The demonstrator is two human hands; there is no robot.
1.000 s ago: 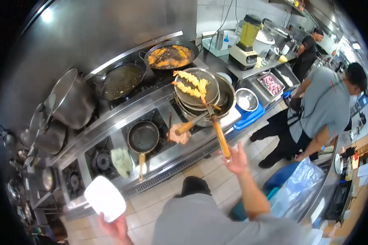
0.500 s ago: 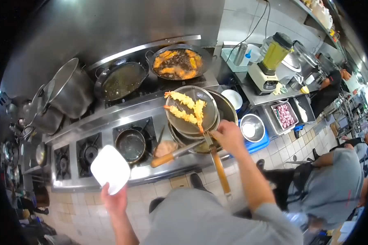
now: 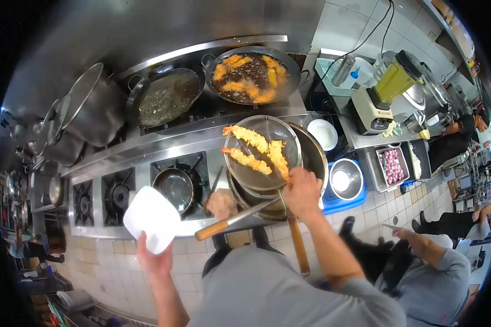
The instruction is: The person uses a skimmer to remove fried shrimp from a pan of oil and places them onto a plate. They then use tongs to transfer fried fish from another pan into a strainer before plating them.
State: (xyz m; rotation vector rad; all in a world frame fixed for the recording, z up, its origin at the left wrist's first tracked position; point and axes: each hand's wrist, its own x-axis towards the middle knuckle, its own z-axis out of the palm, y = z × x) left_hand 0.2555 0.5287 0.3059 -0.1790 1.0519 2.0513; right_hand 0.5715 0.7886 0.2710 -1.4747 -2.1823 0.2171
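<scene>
My left hand [image 3: 156, 257] grips the lower edge of a white square plate [image 3: 151, 219], tilted in front of the stove. A round strainer [image 3: 245, 177] with a wooden handle [image 3: 298, 246] rests over a large metal pot [image 3: 315, 158]. Three battered shrimp lie in it: an upper one [image 3: 248, 137], a lower one [image 3: 249, 161] and a right one [image 3: 278, 158]. My right hand [image 3: 302, 188] is closed at the strainer's near rim, with its fingertips at the tail end of the right shrimp. A second wooden-handled tool [image 3: 218, 228] crosses the pot's near edge.
Behind are a wok of frying pieces [image 3: 248, 73] and a wok of oil [image 3: 166, 98]. A small pan [image 3: 173, 191] sits on a burner. To the right are a metal bowl [image 3: 346, 179], a blender [image 3: 384, 90] and a tray of red-and-white pieces [image 3: 393, 166]. A co-worker [image 3: 431, 272] is at lower right.
My right hand has moved from beside the strainer's handle up to the right shrimp's tail end. The view has shifted slightly. The co-worker at lower right has changed posture.
</scene>
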